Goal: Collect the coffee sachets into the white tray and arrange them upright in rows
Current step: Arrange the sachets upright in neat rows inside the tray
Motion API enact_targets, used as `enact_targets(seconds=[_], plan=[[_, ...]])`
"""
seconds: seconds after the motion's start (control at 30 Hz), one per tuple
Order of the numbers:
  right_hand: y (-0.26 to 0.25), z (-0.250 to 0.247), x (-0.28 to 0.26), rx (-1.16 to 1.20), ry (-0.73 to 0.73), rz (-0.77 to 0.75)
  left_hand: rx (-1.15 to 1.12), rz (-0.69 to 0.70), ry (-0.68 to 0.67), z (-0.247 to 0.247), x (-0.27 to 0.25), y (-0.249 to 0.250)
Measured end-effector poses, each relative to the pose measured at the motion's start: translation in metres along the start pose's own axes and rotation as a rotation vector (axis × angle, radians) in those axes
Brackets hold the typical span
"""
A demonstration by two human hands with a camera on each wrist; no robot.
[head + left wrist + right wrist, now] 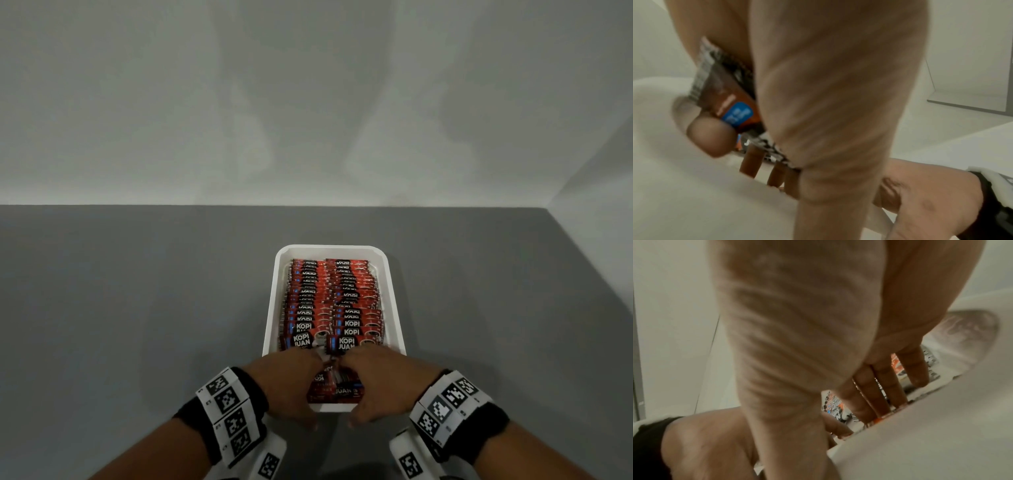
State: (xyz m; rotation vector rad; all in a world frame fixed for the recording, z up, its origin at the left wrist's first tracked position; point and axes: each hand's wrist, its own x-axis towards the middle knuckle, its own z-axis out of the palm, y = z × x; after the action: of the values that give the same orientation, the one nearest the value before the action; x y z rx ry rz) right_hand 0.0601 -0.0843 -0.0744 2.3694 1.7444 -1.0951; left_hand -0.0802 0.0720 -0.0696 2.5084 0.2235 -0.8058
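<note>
A: Where are the sachets?
B: Two upright rows of coffee sachets fill the white tray on the grey surface; loose sachets lie at its 6 o'clock end.

A: Your fingers?
B: My left hand pinches one sachet; my right hand presses straight fingers on the loose ones.

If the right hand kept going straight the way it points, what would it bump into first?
Probably the upright sachets at the near end of the right row in the tray. The right hand points away from the person, fingers down among loose sachets. How far off the row stands is hard to tell.
</note>
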Motion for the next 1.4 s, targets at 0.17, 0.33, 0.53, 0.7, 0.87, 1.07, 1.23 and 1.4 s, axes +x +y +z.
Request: enact_targets(seconds=[0.17,0.33,0.53,0.7,0.87,1.07,1.23,1.4], plan=[[0.003,0.004,0.000,0.091,0.001,-0.010,-0.043,0.038,0.024,0.002,0.000,0.000],[0.003,0.004,0.000,0.131,-0.002,-0.006,-0.033,0.064,0.042,0.002,-0.001,0.001],[0.006,0.007,0.001,0.138,-0.019,-0.007,-0.018,0.044,-0.001,0.002,-0.002,0.002],[0.009,0.008,0.002,0.165,-0.016,-0.017,-0.011,0.019,-0.008,0.001,-0.002,0.004],[0.011,0.011,0.000,0.198,0.037,-0.047,-0.087,0.029,0.027,-0.002,-0.001,0.000],[0.009,0.008,-0.003,0.245,0.073,-0.057,-0.217,0.101,0.177,-0.009,-0.001,-0.004],[0.011,0.005,-0.007,0.336,0.128,-0.080,-0.655,-0.007,0.328,-0.017,-0.005,-0.011],[0.006,-0.014,-0.013,0.539,0.260,-0.062,-1.225,-0.070,0.436,-0.020,-0.008,0.000]])
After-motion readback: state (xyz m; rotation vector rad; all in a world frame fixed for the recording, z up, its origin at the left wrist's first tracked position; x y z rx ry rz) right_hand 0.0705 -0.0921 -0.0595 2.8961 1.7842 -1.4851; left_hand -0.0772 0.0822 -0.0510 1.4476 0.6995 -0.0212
